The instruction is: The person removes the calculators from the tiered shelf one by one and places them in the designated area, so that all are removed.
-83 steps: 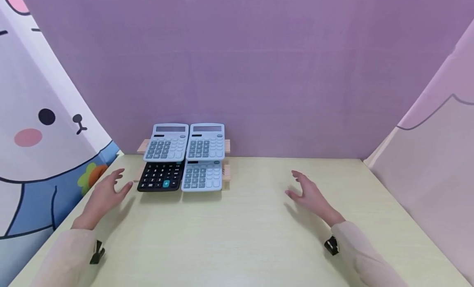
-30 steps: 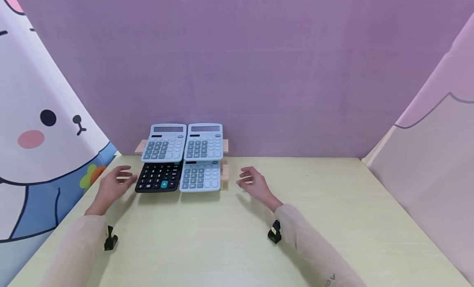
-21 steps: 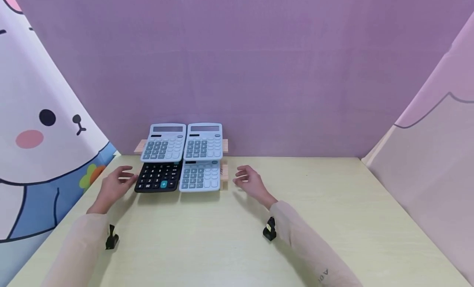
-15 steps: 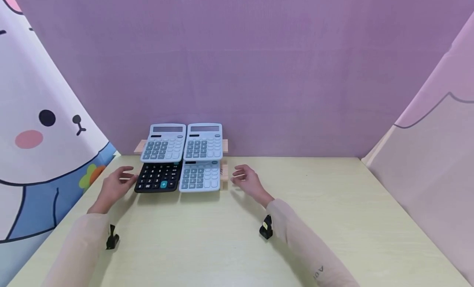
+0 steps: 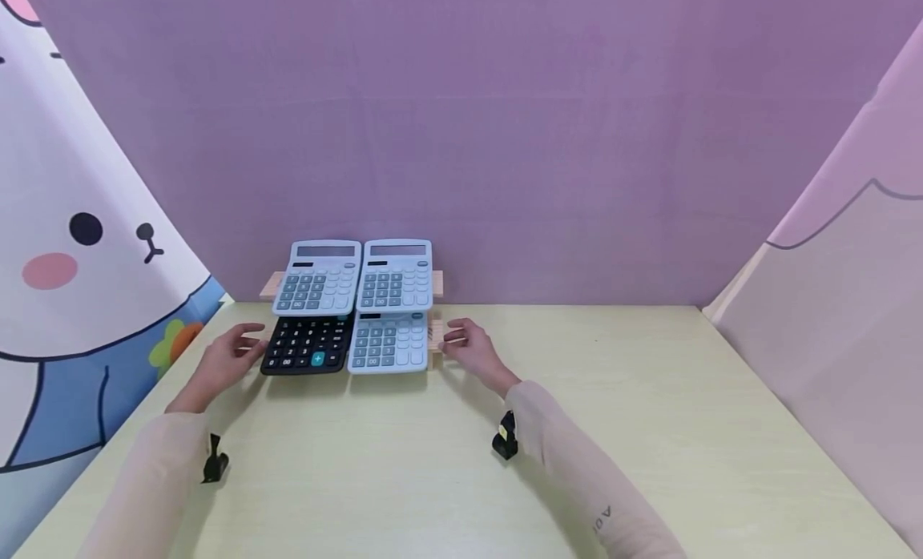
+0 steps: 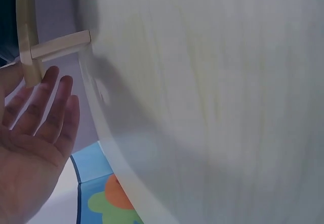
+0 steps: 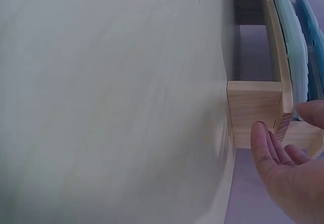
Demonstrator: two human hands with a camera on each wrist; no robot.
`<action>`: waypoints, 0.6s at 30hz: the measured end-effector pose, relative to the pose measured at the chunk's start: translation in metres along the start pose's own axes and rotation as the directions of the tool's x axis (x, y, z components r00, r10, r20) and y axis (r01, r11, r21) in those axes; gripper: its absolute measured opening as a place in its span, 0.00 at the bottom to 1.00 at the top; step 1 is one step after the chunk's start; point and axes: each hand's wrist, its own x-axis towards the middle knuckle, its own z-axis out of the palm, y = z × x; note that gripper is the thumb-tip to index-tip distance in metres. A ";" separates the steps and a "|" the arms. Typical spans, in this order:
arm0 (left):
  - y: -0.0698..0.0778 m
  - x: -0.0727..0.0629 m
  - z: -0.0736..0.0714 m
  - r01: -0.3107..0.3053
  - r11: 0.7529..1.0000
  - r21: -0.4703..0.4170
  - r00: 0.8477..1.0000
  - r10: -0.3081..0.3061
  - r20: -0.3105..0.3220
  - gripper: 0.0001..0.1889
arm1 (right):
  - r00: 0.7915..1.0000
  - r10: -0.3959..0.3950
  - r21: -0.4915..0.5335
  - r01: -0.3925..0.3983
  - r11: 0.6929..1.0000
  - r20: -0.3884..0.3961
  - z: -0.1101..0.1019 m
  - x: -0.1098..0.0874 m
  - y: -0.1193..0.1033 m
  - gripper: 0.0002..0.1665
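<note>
A two-tier wooden rack [image 5: 437, 335] stands at the back left of the table with tilted calculators on it. Two pale blue calculators [image 5: 321, 277] [image 5: 397, 275] lie side by side on the upper tier. Below them are a black calculator [image 5: 308, 344] and another pale blue calculator [image 5: 390, 343]. My left hand [image 5: 222, 360] is at the rack's left end, thumb by the black calculator's edge, fingers loosely extended beside the wood [image 6: 33, 72]. My right hand [image 5: 476, 355] is at the right end; in the right wrist view its thumb and fingers stand apart around the wooden end [image 7: 284, 115].
The pale wooden table [image 5: 404, 463] extends forward and right of the rack. A purple cloth [image 5: 505, 142] hangs behind it, a cartoon-print cloth [image 5: 86, 158] at the left and a pink and pale cloth [image 5: 851, 303] at the right. Black wrist devices [image 5: 505, 435] sit at both sleeves.
Both hands have come in toward the rack's ends, the right moving far to the left and still edging closer in the last half second. The left has barely moved lately. The calculators stay put.
</note>
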 end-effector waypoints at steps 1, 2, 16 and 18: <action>0.000 0.001 0.000 0.003 1.000 -0.003 1.000 -0.003 0.005 0.29 | 1.000 0.010 0.007 -0.010 1.000 -0.002 0.001 0.000 0.000 0.27; -0.001 0.001 0.000 0.001 1.000 -0.008 1.000 -0.001 0.010 0.29 | 1.000 0.018 0.014 -0.018 1.000 -0.004 0.002 0.000 -0.001 0.27; -0.004 0.003 0.000 0.022 0.995 -0.093 0.998 -0.016 0.064 0.28 | 0.995 0.095 0.157 -0.095 0.983 0.004 0.010 0.003 -0.008 0.29; -0.004 0.003 0.000 0.026 0.993 -0.111 0.997 -0.018 0.071 0.28 | 0.995 0.098 0.167 -0.098 0.981 0.006 0.010 0.003 -0.008 0.29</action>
